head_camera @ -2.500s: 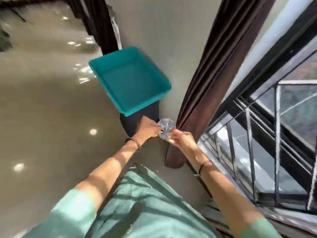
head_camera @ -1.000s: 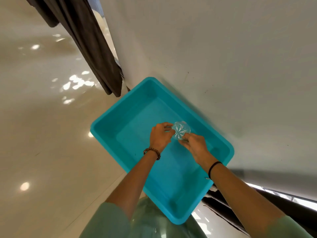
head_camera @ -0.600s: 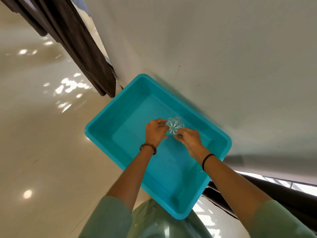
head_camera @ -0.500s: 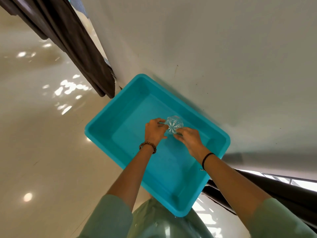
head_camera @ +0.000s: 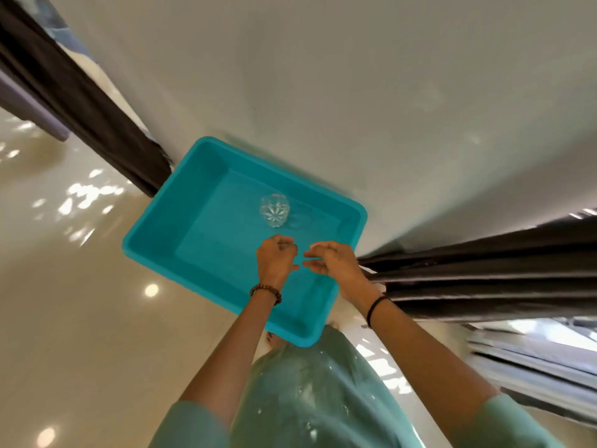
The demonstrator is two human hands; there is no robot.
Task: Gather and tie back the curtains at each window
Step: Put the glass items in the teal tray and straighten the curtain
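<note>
One teal tray (head_camera: 151, 240) is in view, and it holds one clear cut-glass piece (head_camera: 274, 211), a single faceted knob with one star pattern on its face. Two dark curtains show, the left curtain (head_camera: 80, 101) and the right curtain (head_camera: 484, 273), and two hands are above the tray, the left hand (head_camera: 276, 261) and the right hand (head_camera: 336, 263). Each wrist wears one band, a beaded bracelet (head_camera: 265, 291) on the left and a black band (head_camera: 376, 307) on the right, which makes two wristbands in all
</note>
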